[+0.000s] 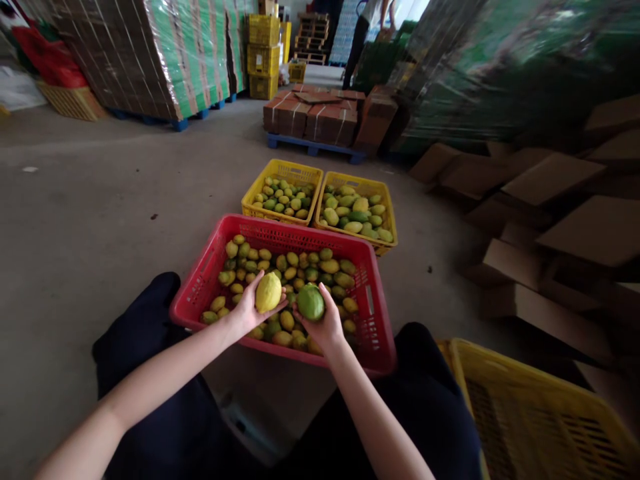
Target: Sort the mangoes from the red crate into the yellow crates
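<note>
Over a red crate of yellow and green lemons, my left hand cradles a yellow lemon in its palm, thumb along one side. Close beside it, my right hand grips a round green lemon between thumb and fingers. The two fruits are apart, both above the lemons heaped in the crate. The undersides of both held fruits are hidden by my hands.
Behind the red crate stand two yellow crates of similar fruit. A yellow crate sits by my right knee. Cardboard boxes lie along the right. Farther back are a blue pallet of flattened cartons, wrapped stacks and a person.
</note>
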Available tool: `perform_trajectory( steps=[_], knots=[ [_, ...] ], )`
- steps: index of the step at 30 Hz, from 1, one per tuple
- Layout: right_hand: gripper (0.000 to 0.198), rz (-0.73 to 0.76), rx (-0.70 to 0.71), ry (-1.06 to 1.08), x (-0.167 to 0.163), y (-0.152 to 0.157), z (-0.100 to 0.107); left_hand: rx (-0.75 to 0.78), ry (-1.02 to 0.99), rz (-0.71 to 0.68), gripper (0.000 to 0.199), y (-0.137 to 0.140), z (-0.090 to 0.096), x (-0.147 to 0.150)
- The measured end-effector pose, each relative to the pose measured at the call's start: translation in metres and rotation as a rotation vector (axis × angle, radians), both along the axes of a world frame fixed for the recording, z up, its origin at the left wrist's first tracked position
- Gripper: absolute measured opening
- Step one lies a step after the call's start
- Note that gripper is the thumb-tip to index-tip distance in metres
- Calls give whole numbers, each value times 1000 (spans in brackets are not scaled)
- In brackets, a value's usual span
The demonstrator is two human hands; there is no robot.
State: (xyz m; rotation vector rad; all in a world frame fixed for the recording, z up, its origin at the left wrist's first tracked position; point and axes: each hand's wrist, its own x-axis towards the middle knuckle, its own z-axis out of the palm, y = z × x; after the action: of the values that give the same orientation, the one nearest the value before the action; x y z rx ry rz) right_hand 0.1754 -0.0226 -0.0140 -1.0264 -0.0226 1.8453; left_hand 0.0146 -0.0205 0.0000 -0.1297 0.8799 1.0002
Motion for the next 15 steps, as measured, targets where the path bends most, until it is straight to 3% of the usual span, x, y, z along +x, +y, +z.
perform_trajectory(
  steps=[2,7,15],
  knots=[
    [17,6,-17,12,0,1,-2,5,-72,12,37,1,-3,-1],
    [20,13,-5,-45,-1,2,-7,13,-44,84,25,2,-7,-1],
    [40,124,-59,33,0,-3,6,61,-151,3,37,0,-2,-4]
  ],
)
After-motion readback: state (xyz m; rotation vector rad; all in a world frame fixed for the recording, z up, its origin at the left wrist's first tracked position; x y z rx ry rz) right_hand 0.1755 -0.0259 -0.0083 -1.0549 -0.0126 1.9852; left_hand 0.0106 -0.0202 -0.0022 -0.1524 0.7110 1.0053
